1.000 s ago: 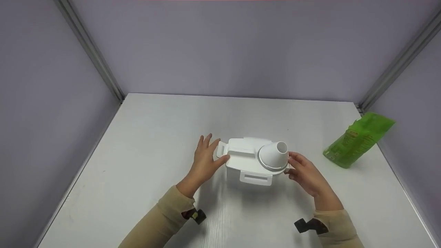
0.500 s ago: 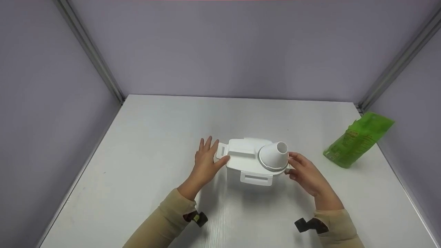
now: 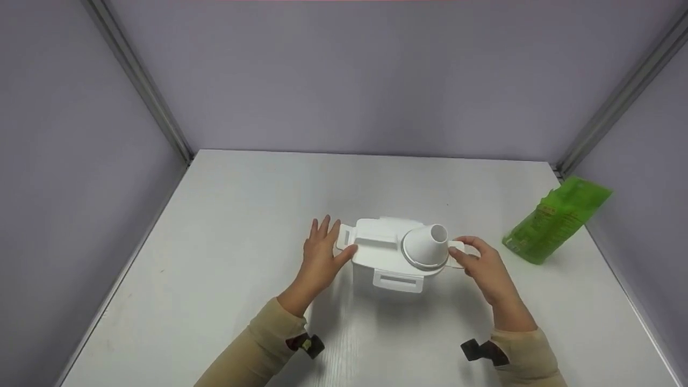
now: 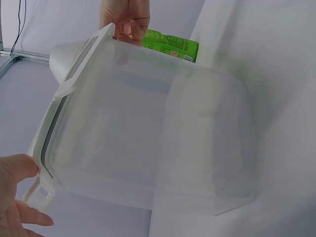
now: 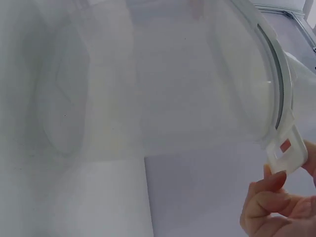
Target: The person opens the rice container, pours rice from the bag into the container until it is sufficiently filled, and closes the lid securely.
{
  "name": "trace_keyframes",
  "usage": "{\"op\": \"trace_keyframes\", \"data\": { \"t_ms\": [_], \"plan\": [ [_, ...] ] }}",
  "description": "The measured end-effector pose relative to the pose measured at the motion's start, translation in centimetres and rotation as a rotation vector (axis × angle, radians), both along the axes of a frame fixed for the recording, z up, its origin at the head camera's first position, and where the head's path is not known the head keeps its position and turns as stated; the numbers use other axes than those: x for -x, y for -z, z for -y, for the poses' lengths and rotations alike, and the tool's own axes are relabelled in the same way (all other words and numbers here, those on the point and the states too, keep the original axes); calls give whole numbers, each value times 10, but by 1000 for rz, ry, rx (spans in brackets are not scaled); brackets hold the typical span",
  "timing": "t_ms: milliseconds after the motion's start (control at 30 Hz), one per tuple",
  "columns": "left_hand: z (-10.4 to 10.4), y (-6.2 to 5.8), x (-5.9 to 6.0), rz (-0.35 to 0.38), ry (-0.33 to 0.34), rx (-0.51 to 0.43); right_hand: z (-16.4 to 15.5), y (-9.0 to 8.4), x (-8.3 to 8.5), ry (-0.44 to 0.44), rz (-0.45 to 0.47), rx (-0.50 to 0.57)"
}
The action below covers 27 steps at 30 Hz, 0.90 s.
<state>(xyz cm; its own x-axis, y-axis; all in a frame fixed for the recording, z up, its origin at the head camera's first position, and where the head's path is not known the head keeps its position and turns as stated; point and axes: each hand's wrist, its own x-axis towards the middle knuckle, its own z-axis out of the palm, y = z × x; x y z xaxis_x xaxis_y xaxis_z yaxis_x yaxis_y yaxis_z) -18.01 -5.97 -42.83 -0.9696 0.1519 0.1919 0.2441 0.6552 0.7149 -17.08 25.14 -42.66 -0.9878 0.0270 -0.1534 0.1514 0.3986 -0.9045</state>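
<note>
Looked like the unclipping stage: right hand pinched the right clip on the tub; left hand had a loose grip, fingers spread, thumb on the lid. Tub stood mid worktop, off its far edge. Next probably needed an even lid lift.

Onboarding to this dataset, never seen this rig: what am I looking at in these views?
No machine here: a person works bare-handed. The head camera looks forward and down at both hands; the other two views come from a camera on each wrist. Those show the container sideways, but the head view shows it upright.

It is translucent, with a white lid carrying a cone-shaped spout, and sits on a white table. The right hand pinches the right side flap; the left hand, fingers spread, touches the opposite end. A green bag is on the table, to the person's right.
</note>
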Motion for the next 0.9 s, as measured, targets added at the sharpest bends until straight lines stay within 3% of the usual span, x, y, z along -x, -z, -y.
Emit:
{"op": "trace_keyframes", "data": {
  "t_ms": [333, 700, 800, 900],
  "plan": [
    [-6, 1, -1, -52, -14, 46, 1, -8, -2, -18, -164, -168],
    [-4, 0, 7, -28, -5, -7, 5, -10, 2, 16, -215, -189],
    [-5, -2, 6, -70, 11, 1, 5, -6, 1, 28, -232, -193],
    [-6, -5, 5, -178, 32, 43, 4, -1, -1, 40, -258, -181]
  ]
}}
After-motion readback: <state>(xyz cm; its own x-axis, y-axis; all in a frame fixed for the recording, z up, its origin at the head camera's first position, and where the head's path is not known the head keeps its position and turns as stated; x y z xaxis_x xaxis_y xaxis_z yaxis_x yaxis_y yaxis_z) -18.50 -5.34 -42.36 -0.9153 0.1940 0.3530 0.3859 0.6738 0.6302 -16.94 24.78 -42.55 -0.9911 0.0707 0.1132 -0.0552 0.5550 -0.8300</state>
